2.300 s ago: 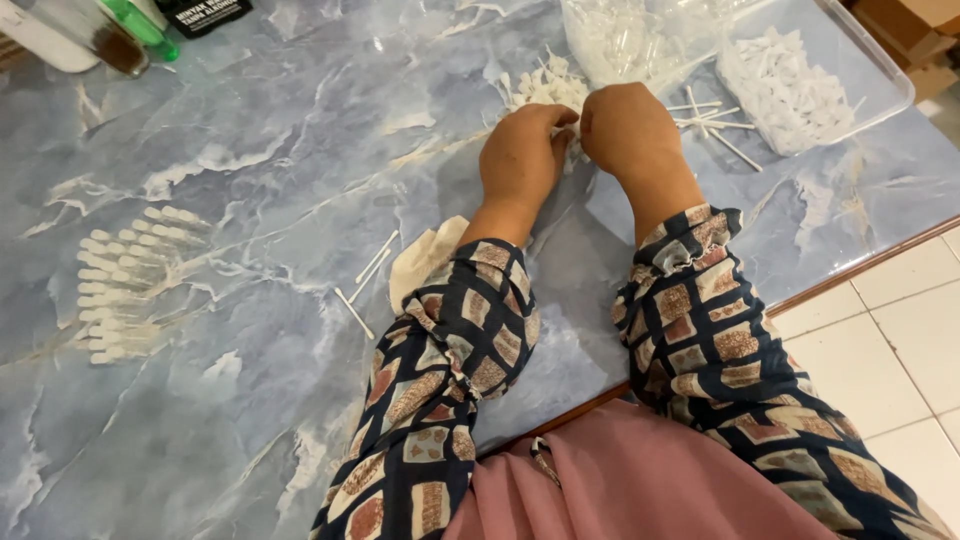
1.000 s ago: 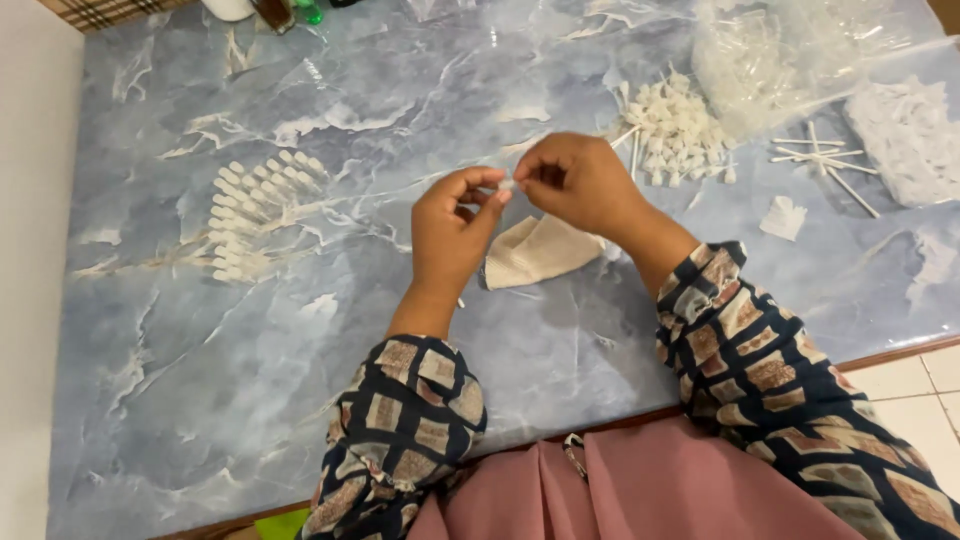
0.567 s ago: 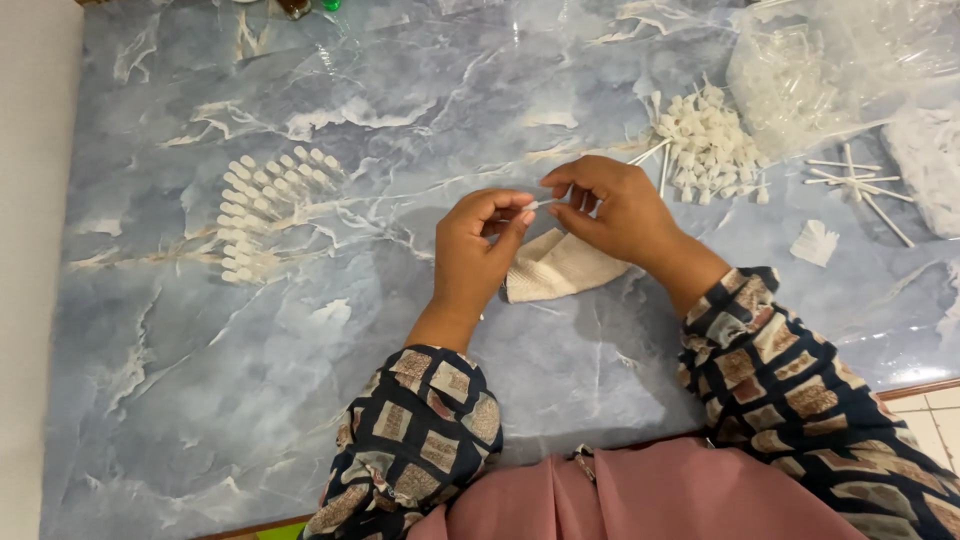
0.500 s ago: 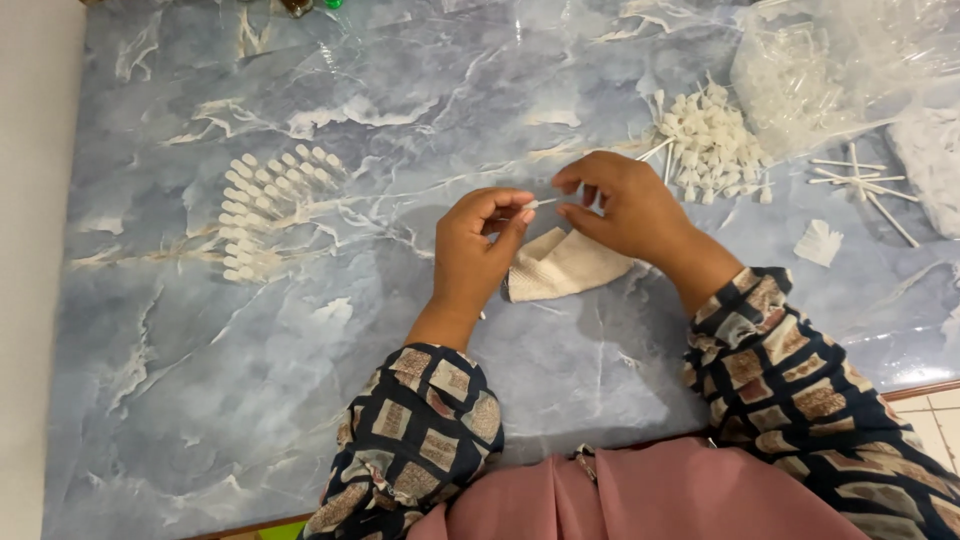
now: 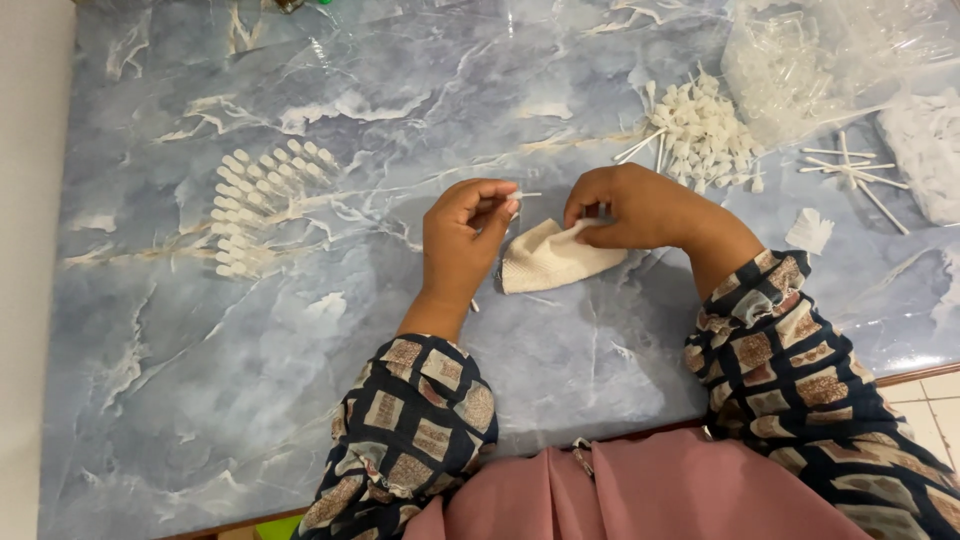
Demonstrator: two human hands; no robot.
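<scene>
Head: stick (image 5: 524,195) in left hand (image 5: 462,235).

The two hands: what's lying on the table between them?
In the head view, a folded cream cloth lies between the left hand and right hand. The right hand touches its upper edge; the left pinches a thin white stick.

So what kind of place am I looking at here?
Probably a home or small workshop bench for hand assembly: a marble-look table, rows of small white parts, a loose pile, and clear bags of stock.
</scene>
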